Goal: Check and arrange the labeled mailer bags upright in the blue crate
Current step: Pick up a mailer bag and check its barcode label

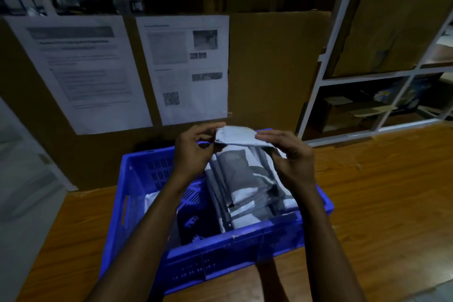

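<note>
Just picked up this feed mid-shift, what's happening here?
A person holds one grey mailer bag above the blue crate, left hand and right hand each gripping an end. More mailer bags stand packed along the crate's right side; its left side is mostly open.

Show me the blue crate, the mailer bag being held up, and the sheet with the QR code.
blue crate (220,260): head view, on its near wall.
held mailer bag (235,135): head view, middle of its grey face.
QR code sheet (182,68): head view, middle of the page.
</note>
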Demonstrator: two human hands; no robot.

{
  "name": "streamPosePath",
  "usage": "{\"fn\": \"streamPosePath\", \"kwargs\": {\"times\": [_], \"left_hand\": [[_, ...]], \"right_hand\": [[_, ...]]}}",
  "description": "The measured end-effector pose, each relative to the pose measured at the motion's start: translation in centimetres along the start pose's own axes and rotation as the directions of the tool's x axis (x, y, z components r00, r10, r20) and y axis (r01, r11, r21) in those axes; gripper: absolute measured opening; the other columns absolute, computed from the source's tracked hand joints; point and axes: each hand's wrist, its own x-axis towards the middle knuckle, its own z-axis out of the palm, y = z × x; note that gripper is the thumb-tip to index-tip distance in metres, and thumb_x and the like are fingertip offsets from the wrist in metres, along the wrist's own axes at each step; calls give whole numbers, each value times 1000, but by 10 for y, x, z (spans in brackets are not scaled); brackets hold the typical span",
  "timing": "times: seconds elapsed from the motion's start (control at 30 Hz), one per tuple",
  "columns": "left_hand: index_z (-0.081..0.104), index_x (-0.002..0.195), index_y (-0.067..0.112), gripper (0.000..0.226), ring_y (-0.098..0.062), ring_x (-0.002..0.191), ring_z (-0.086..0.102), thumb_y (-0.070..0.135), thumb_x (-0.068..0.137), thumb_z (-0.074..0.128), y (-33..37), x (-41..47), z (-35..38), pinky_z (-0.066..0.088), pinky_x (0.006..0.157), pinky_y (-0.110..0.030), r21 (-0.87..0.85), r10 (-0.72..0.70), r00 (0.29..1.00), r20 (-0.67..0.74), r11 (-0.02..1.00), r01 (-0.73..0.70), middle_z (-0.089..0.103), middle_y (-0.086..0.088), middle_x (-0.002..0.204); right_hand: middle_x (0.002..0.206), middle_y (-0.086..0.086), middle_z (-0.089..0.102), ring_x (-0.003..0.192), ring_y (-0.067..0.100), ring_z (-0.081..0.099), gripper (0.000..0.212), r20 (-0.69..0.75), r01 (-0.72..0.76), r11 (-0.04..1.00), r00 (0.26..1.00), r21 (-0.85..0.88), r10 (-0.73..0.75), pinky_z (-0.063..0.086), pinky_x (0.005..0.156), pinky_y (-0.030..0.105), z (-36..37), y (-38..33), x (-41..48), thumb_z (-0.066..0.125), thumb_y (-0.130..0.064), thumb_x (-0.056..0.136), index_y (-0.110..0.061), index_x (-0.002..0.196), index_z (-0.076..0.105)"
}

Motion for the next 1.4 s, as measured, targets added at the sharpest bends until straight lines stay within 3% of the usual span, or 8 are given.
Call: {"fn": "streamPosePath", "kwargs": {"times": [0.13, 0.3, 0.47, 0.57, 0.73, 0.9, 1.13, 1.4], "left_hand": [[74, 123, 28, 59, -13, 92, 51, 23, 68, 93, 5, -9, -10, 48, 85, -13, 354, 247, 969, 19, 905, -238, 46, -5, 109], [75, 119, 25, 44, -16, 100, 51, 28, 77, 87, 14, -20, -11, 47, 80, -24, 448, 409, 904, 125, 790, -419, 56, -3, 107], [79, 108, 13, 35, -22, 96, 61, -6, 78, 77, 0, -22, -16, 53, 76, -34, 461, 539, 841, 50, 735, -498, 68, -7, 100], [80, 101, 6, 39, -22, 95, 66, -18, 74, 69, -1, -24, -22, 52, 82, -18, 364, 527, 847, -67, 803, -471, 71, -10, 99], [78, 94, 9, 36, -24, 96, 73, -21, 77, 72, -12, -18, -40, 58, 89, -37, 60, 359, 920, -159, 933, -354, 75, -8, 97], [80, 92, 36, 54, -13, 86, 73, -15, 80, 72, -19, -15, -50, 59, 80, -26, -227, -33, 979, -201, 974, -14, 78, 15, 86], [74, 101, 11, 11, -18, 72, 72, 8, 90, 72, -29, -20, -57, 61, 60, -30, -383, -261, 950, -173, 906, 180, 79, -1, 87], [72, 102, 5, 13, -12, 74, 75, 7, 89, 73, -37, -28, -62, 56, 63, -20, -437, -414, 908, -71, 831, 345, 79, -1, 85]], "right_hand": [[105, 0, 75, 101, 20, 69, 44, -50, 153, 978, 986, -142, -161, 57, 82, 36, 8, -3, 7, 77, 21, 75, -11, 105, 81], [103, 7, 76, 98, 30, 68, 33, -45, 281, 933, 954, -227, -298, 54, 82, 33, 16, -4, 7, 74, 18, 80, -5, 103, 81], [108, 6, 75, 102, 27, 68, 31, -43, 257, 943, 961, -213, -272, 54, 82, 36, 25, -3, 0, 79, 15, 80, -8, 101, 82], [117, 4, 72, 109, 20, 66, 32, -57, 158, 966, 983, -203, -172, 54, 89, 33, 26, 0, -3, 84, 1, 83, -12, 112, 79], [125, 2, 69, 118, 20, 62, 44, 32, 56, 978, 998, -201, -51, 50, 98, 36, 22, 16, -7, 90, -14, 79, -16, 120, 76], [111, -7, 75, 108, 11, 67, 33, 19, -100, 993, 995, -68, 101, 54, 93, 38, 24, 10, -9, 86, -15, 83, -16, 115, 77], [88, 4, 74, 87, 20, 73, 45, 74, -394, 867, 917, 305, 391, 61, 79, 37, 39, -4, -2, 83, -12, 85, -18, 128, 70], [87, -3, 75, 84, 16, 72, 39, 88, -503, 750, 850, 429, 520, 58, 66, 27, 52, -8, 10, 78, -11, 90, -17, 128, 70]]}}
